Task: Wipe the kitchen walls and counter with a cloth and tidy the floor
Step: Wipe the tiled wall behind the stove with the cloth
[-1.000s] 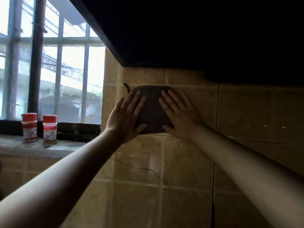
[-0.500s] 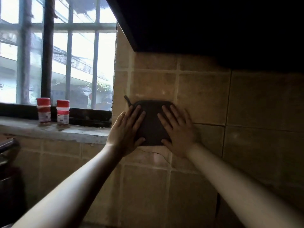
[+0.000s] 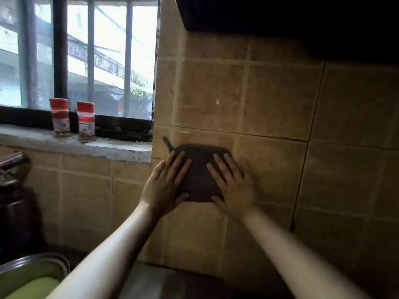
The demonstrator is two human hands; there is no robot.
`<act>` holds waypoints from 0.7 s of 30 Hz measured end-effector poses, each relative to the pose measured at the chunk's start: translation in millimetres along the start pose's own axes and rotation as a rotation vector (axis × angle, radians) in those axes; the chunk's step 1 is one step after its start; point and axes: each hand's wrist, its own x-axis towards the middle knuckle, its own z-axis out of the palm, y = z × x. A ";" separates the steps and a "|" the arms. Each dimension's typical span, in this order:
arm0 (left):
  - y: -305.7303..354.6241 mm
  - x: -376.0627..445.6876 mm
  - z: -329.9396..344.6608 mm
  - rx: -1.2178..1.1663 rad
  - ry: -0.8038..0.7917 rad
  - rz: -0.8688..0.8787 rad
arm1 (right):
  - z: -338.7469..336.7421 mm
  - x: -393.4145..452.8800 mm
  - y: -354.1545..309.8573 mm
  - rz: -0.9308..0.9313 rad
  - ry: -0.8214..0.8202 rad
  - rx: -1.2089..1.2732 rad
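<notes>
- A black overhang point(image 3: 302, 20) fills the upper right, too dark to identify; the dim surface at the bottom may be the counter point(image 3: 155, 283).
- A metal bowl point(image 3: 32, 270) is cut off at the lower left corner.
- The dark cloth point(image 3: 199, 171) lies flat on the tiled wall point(image 3: 280, 100), near the corner below the windowsill point(image 3: 75, 143); bare tile spreads to its right and below.
- Two red-capped jars point(image 3: 73, 118) stand on the sill, well apart from the cloth.
- The left hand point(image 3: 164, 186) and right hand point(image 3: 235, 186) press flat on the cloth, fingers spread, gripping nothing.
</notes>
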 end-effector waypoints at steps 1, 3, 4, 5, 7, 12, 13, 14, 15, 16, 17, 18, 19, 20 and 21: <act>2.2 -4.8 2.3 -0.009 -0.006 -0.003 | 2.4 -4.3 -3.2 0.002 -0.003 0.004; 7.4 -15.1 7.4 -0.023 -0.018 -0.010 | 6.0 -13.4 -10.4 0.003 -0.014 0.008; 10.3 -20.5 9.6 -0.024 -0.024 -0.008 | 7.8 -18.2 -13.9 0.000 -0.019 0.009; 13.0 -25.9 11.4 -0.025 -0.029 -0.001 | 9.9 -23.3 -17.2 -0.003 -0.022 0.008; 16.9 -36.3 15.1 -0.048 -0.028 0.006 | 13.8 -33.3 -23.4 -0.005 -0.029 0.007; 24.2 -59.1 25.3 -0.096 -0.021 0.011 | 20.7 -55.2 -30.4 -0.017 -0.041 0.033; 25.5 -62.2 26.7 -0.105 -0.023 0.013 | 21.4 -58.9 -29.7 -0.028 -0.037 0.037; 27.1 -65.0 27.4 -0.112 -0.028 0.014 | 22.0 -62.2 -28.7 -0.041 -0.031 0.044; 28.7 -67.7 27.2 -0.115 -0.037 0.011 | 22.2 -65.3 -28.2 -0.054 -0.028 0.051; 30.5 -70.4 26.2 -0.116 -0.051 0.004 | 22.2 -67.6 -28.2 -0.067 -0.025 0.056; 32.1 -73.5 25.2 -0.115 -0.063 0.000 | 22.2 -69.9 -29.2 -0.077 -0.016 0.057; 33.6 -76.8 25.2 -0.114 -0.071 0.003 | 22.8 -72.0 -30.6 -0.083 -0.005 0.061; 34.6 -80.2 25.7 -0.113 -0.073 0.012 | 23.7 -74.2 -32.8 -0.084 0.008 0.067; 34.9 -83.8 26.6 -0.111 -0.073 0.025 | 24.8 -76.4 -35.4 -0.084 0.015 0.074; 34.9 -87.1 28.1 -0.106 -0.076 0.037 | 26.3 -78.4 -37.6 -0.089 0.019 0.075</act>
